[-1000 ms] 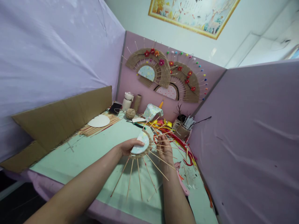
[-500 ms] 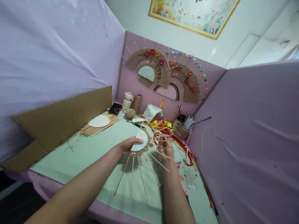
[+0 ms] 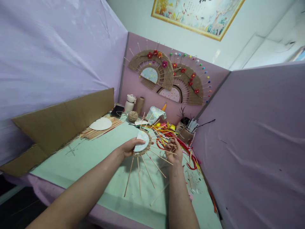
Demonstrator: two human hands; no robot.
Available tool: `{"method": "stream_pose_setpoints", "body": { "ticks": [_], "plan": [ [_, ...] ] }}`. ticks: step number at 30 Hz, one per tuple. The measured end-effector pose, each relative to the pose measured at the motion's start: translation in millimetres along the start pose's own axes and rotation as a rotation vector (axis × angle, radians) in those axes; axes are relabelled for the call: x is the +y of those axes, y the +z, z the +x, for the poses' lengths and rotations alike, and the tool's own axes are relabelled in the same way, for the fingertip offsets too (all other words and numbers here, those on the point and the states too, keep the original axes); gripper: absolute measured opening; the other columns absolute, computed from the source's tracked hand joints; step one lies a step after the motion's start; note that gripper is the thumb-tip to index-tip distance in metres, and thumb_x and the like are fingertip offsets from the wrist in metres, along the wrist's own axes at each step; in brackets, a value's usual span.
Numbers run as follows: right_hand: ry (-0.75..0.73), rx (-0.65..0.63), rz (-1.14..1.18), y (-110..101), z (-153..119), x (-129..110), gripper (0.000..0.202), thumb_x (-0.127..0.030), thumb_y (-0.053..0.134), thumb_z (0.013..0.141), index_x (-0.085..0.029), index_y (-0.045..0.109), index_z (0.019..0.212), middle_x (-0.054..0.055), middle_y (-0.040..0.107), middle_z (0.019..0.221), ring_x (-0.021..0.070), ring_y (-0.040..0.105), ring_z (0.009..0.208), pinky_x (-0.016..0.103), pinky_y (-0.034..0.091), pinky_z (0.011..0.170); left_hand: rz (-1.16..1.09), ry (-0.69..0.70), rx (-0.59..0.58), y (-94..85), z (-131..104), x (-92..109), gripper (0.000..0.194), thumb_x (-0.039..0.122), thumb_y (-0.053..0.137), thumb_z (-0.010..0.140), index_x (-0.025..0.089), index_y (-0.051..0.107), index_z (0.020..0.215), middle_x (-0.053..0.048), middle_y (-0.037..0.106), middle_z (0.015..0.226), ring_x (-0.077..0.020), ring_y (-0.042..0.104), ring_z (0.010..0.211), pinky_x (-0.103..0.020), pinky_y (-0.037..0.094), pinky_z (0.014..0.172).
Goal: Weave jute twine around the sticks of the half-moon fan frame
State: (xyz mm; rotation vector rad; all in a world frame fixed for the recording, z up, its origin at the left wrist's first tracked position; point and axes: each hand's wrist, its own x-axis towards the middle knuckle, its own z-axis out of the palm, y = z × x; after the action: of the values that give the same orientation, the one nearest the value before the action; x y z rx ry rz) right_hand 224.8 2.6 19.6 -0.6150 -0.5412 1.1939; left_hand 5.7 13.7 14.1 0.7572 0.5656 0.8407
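The left hand (image 3: pixel 130 147) holds a half-round piece (image 3: pixel 142 141) above the middle of the tabletop (image 3: pixel 114 184), its grip closed with the thumb flat on the pale blue, patterned face and the fingers behind. Coarse brown twine edges the curve, and slim, straight wooden sticks (image 3: pixel 148 171) radiate from it. The right hand (image 3: pixel 174 152) is among the stick ends at the right, fingers curled; I cannot tell whether its grip pinches anything.

Toward the tabletop's far left corner, a smooth white oval (image 3: pixel 101 124) lies on a row of thin sticks, beside a creased cardboard strip (image 3: pixel 69 111). Along the far edge are a fuzzy twine ball (image 3: pixel 132 116), a white lidded container (image 3: pixel 130 103), a brown cylinder (image 3: pixel 140 106) and a crumpled patterned cloth (image 3: pixel 155 114). Thin red and yellow strands tangle toward the right edge. Twine-woven half-rings (image 3: pixel 195 78) with red flowers hang on the pink panel. Dark writing on the gold-framed picture (image 3: pixel 195 16) is too small to read.
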Motion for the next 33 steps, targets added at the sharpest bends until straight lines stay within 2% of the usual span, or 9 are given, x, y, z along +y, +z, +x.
{"method": "stream_pose_setpoints", "body": {
  "ticks": [4,11,16,21,25,28,33],
  "plan": [
    [0.014,-0.021,0.118,1,-2,-7,0.018,-0.022,0.067,0.070,-0.019,0.050,0.072,-0.009,0.052,0.060,0.0021,0.044,0.044,0.014,0.040,0.041,-0.011,-0.021,0.010,0.7,1,1,0.027,0.013,0.069,0.064,0.008,0.062,0.089,-0.010,0.071,0.075,-0.0171,0.066,0.061,-0.025,0.052,0.057],
    [-0.108,0.036,0.033,2,-2,-7,0.023,-0.020,0.070,0.064,-0.019,0.050,0.074,-0.009,0.056,0.063,0.0022,0.042,0.044,0.014,0.033,0.040,0.009,-0.061,-0.005,-2.9,3,0,0.026,0.013,0.069,0.064,0.006,0.063,0.088,-0.012,0.070,0.076,-0.0165,0.066,0.061,-0.025,0.052,0.059],
    [-0.143,0.039,0.042,0,0,-9,0.024,-0.017,0.071,0.061,-0.018,0.051,0.075,-0.010,0.054,0.056,0.0018,0.038,0.041,0.013,0.029,0.038,0.031,-0.083,-0.090,-7.4,4,-1,0.029,0.014,0.070,0.063,0.007,0.063,0.091,-0.013,0.071,0.079,-0.0168,0.066,0.062,-0.025,0.051,0.058],
    [0.015,-0.014,0.089,-7,6,-6,0.028,-0.016,0.072,0.060,-0.019,0.048,0.075,-0.010,0.053,0.058,0.0015,0.040,0.042,0.012,0.029,0.037,0.061,-0.089,-0.190,-6.1,0,-2,0.037,0.016,0.069,0.064,0.008,0.061,0.099,-0.016,0.070,0.090,-0.0187,0.067,0.069,-0.025,0.051,0.059],
    [0.155,-0.025,0.011,-12,10,5,0.029,-0.018,0.073,0.060,-0.019,0.046,0.070,-0.011,0.048,0.054,0.0024,0.039,0.040,0.013,0.030,0.035,0.094,-0.082,-0.219,-6.9,-2,-3,0.036,0.017,0.068,0.064,0.007,0.062,0.098,-0.017,0.070,0.090,-0.0190,0.066,0.067,-0.025,0.050,0.057],
    [0.208,-0.049,-0.066,-11,9,13,0.029,-0.019,0.075,0.059,-0.020,0.049,0.071,-0.010,0.048,0.054,0.0032,0.040,0.040,0.014,0.033,0.036,0.116,-0.090,-0.250,-9.3,-4,-4,0.032,0.017,0.067,0.064,0.007,0.064,0.094,-0.017,0.070,0.088,-0.0189,0.066,0.067,-0.026,0.050,0.058],
    [0.269,-0.112,-0.168,-2,1,26,0.031,-0.019,0.077,0.057,-0.020,0.053,0.075,-0.009,0.049,0.054,0.0032,0.036,0.038,0.015,0.029,0.034,0.150,-0.174,-0.431,-7.8,-6,-11,0.031,0.017,0.067,0.062,0.006,0.066,0.091,-0.015,0.071,0.086,-0.0191,0.067,0.067,-0.024,0.051,0.057]
  ]
}}
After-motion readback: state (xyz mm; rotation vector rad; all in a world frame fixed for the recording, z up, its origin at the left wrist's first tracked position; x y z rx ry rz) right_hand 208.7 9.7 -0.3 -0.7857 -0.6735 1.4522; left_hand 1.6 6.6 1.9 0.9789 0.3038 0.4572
